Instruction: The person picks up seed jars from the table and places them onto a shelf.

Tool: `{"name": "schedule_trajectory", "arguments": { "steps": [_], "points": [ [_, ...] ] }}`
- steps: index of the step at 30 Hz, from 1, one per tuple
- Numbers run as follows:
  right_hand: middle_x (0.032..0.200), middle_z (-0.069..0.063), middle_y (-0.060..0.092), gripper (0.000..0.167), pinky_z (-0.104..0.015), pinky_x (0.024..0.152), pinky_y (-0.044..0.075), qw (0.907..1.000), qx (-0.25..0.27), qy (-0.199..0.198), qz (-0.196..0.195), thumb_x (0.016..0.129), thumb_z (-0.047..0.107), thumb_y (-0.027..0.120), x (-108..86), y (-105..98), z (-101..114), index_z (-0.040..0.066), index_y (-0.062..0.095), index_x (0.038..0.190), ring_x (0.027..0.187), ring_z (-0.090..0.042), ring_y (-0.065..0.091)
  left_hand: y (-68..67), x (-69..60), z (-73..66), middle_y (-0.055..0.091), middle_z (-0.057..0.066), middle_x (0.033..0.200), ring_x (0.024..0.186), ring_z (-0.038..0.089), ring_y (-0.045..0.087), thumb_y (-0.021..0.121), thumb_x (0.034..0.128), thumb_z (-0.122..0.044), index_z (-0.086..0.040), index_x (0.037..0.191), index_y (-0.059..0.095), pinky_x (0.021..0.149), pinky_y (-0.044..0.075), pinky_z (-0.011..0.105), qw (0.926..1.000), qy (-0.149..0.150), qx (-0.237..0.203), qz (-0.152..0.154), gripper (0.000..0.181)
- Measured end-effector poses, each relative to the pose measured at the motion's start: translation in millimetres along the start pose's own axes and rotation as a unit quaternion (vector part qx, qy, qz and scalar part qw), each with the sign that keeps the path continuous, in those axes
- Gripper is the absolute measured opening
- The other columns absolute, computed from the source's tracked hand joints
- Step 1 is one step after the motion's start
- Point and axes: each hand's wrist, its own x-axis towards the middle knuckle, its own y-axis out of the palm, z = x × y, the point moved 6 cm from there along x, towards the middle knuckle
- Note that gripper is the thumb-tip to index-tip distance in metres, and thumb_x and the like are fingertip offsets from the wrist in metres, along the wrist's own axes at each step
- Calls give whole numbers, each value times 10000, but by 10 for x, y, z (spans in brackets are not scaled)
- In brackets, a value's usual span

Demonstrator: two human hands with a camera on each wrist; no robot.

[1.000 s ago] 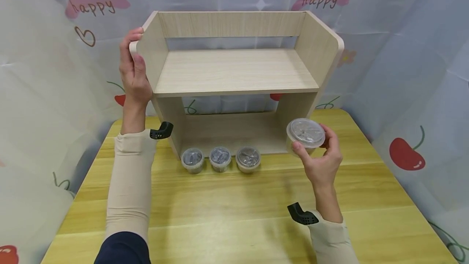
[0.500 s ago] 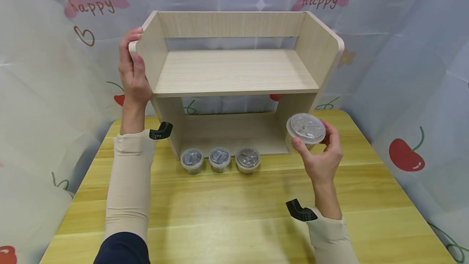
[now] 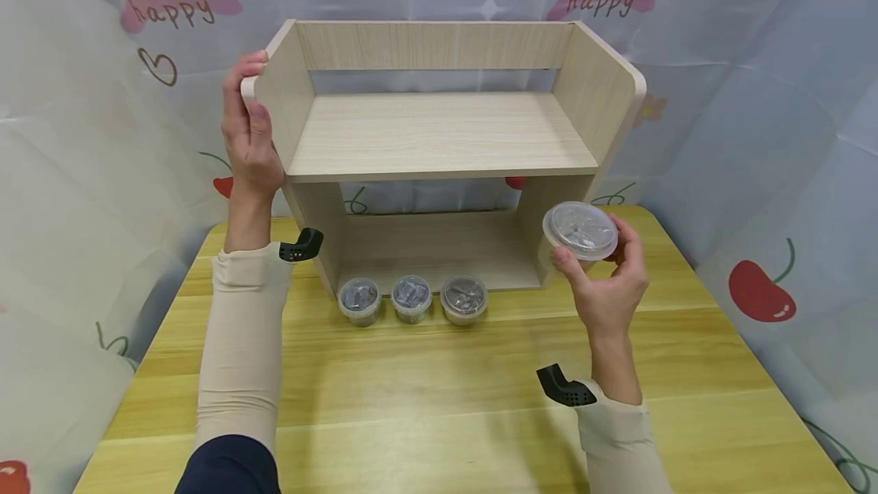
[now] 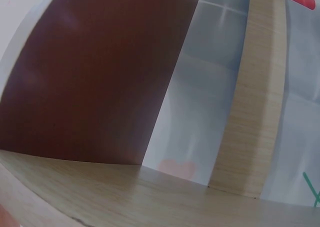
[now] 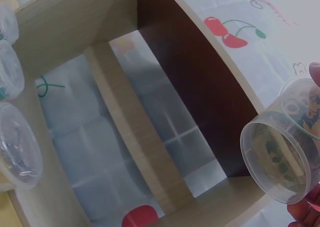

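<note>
A pale wooden two-tier shelf (image 3: 442,132) stands on the table. My left hand (image 3: 251,132) grips the upper front edge of its left side panel, the thumb on the inner side. In front of the shelf's right end, my right hand (image 3: 610,288) holds a round clear plastic tub (image 3: 580,230) with a lid, raised and slightly tilted. Its thumb is at the near side and its fingers at the right. Through the tub (image 5: 280,157) in the right wrist view shows something patterned, its kind unclear. Contents under the lid look like clear wrapping.
Three smaller lidded tubs, a left one (image 3: 360,301), a middle one (image 3: 411,298) and a right one (image 3: 464,299), stand in a row by the shelf's lower front edge. A printed curtain (image 3: 754,136) hangs around the wooden table (image 3: 411,410).
My right hand has lifted the tub a little, away from the table and slightly to the right. The left hand keeps its grip on the shelf, and the row of small tubs is unmoved.
</note>
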Motion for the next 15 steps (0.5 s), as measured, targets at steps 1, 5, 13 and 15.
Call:
{"name": "schedule_trajectory", "arguments": {
  "steps": [1, 5, 13, 15],
  "points": [
    [1053, 91, 635, 720, -242, 724, 382, 10000, 9, 11, -26, 666, 260, 854, 13, -3, -14, -36, 598, 1271, 884, -91, 550, 0, 0, -2, 516, 134, 1358, 1287, 237, 436, 288, 877, 28, 138, 1220, 414, 1076, 331, 371, 10000, -1, -4, -8, 382],
    [1033, 90, 627, 718, -249, 716, 375, 9998, 131, 2, -122, 675, 245, 831, 59, 12, 177, -113, 580, 1245, 872, -80, 536, 4, 1, -16, 516, 139, 1356, 1290, 240, 434, 289, 873, 25, 138, 1222, 418, 1075, 336, 375, 10000, -5, -35, -28, 389],
    [1001, 95, 624, 691, -237, 702, 370, 9990, 378, 38, -234, 690, 267, 826, 166, 38, 420, -118, 590, 1213, 848, -86, 532, 11, 2, -29, 512, 142, 1359, 1299, 239, 426, 292, 873, 21, 136, 1227, 418, 1078, 336, 380, 10000, -5, -39, -15, 393],
    [999, 93, 626, 696, -241, 698, 368, 9989, 401, 36, -251, 686, 277, 827, 189, 35, 399, -114, 592, 1212, 842, -88, 531, 19, 1, -34, 512, 137, 1357, 1293, 242, 428, 293, 873, 23, 134, 1225, 424, 1070, 343, 376, 10000, -3, -54, -12, 392]
  ]
}}
